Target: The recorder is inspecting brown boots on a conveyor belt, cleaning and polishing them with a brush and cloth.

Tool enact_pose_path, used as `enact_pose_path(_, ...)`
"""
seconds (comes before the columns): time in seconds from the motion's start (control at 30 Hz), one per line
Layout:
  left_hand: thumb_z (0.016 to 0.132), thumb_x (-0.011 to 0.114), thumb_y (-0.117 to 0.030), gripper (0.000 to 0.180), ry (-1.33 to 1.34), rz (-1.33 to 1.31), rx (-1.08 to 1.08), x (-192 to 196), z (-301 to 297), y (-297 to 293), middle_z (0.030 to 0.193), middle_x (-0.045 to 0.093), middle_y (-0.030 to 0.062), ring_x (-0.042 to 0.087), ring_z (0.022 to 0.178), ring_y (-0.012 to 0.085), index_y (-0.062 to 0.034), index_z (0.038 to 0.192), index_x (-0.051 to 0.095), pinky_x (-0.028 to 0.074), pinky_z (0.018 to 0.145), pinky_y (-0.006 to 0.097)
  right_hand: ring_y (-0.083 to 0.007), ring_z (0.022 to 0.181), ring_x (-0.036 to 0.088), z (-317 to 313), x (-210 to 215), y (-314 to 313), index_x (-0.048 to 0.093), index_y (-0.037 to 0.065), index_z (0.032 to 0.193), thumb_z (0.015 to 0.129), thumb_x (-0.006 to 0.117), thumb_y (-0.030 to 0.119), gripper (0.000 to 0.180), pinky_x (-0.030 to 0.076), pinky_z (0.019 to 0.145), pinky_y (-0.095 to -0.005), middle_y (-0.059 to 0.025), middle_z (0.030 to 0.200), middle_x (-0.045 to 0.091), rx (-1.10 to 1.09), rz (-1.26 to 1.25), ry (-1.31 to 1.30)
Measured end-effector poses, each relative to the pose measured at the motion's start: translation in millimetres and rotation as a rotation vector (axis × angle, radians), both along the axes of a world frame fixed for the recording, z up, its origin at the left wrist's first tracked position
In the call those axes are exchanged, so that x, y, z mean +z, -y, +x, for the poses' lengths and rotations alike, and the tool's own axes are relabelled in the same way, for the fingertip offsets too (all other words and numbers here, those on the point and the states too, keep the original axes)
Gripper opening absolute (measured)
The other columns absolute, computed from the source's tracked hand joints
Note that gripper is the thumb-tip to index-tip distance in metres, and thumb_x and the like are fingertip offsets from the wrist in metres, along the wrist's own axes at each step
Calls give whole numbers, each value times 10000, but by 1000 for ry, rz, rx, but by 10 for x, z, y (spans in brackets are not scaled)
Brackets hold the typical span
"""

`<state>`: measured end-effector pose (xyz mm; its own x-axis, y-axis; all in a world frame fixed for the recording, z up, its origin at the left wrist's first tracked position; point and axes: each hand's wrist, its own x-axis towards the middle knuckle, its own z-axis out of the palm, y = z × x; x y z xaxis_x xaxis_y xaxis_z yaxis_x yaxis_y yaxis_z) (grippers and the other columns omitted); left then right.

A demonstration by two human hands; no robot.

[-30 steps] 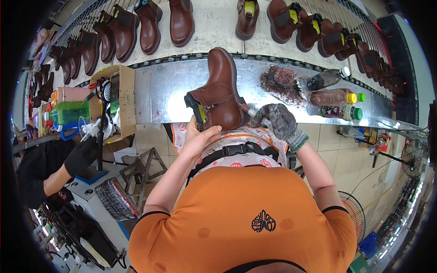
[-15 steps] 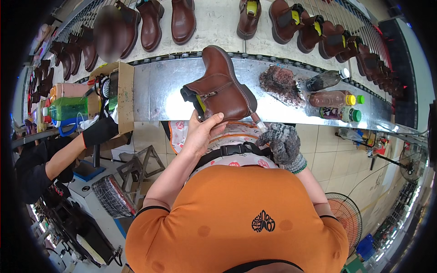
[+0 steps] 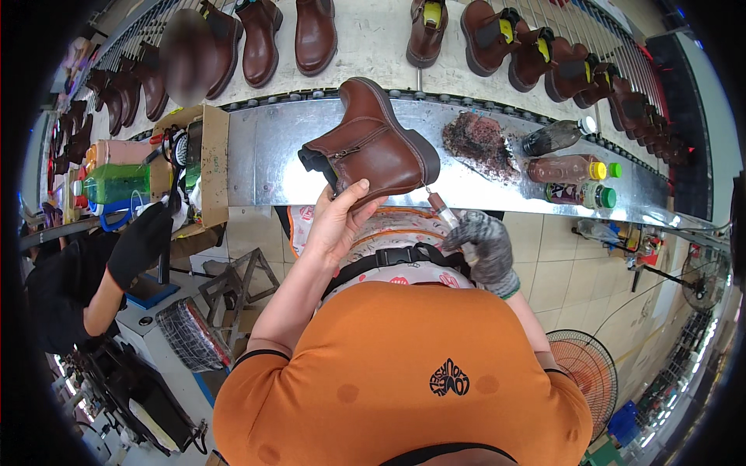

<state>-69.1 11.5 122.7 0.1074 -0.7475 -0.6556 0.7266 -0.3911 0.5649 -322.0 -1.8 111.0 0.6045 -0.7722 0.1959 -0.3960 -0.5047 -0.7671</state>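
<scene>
A brown leather ankle boot with a side zip lies tilted on its side above the bench, its toe pointing away and its dark sole to the right. My bare left hand grips it near the heel and shaft, thumb on the leather. In a grey knit glove, my right hand is closed round a slim syringe with reddish-brown fluid and a thin tip. That tip reaches the heel's edge by the sole; whether it touches, I cannot tell.
On the metal bench lie a stained brown sponge and several bottles. A conveyor with rows of brown boots runs behind. At left stands a cardboard box; a co-worker's black-gloved hand is beside it.
The boot has turned slightly, showing more of its zip side. The syringe tip has shifted a little left, along the heel edge. The co-worker's gloved hand has drawn back from the box.
</scene>
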Motion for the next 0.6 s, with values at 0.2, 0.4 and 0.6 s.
enact_pose_path(0.2,785,689,-248,573,226,10,-72,-18,382,-85,1012,609,218,681,763,283,82,1172,426,562,514,211,-109,548,516,-316,-81,188,513,13,1154,909,429,443,502,414,457,-190,-88,710,584,-477,863,684)
enact_pose_path(0.4,845,646,-316,329,1193,-40,-102,-134,1342,260,592,534,-17,445,520,40,-6,732,658,329,429,204,-81,549,525,-366,-728,352,430,55,1236,840,559,34,418,460,455,-226,-55,750,590,-701,694,544)
enact_pose_path(0.6,816,687,-235,330,1278,-234,148,-550,1751,766,564,479,-19,397,562,55,11,633,563,355,530,235,-151,646,584,-319,-1484,396,515,52,1100,844,589,99,270,475,567,-303,-74,802,620,-637,818,688)
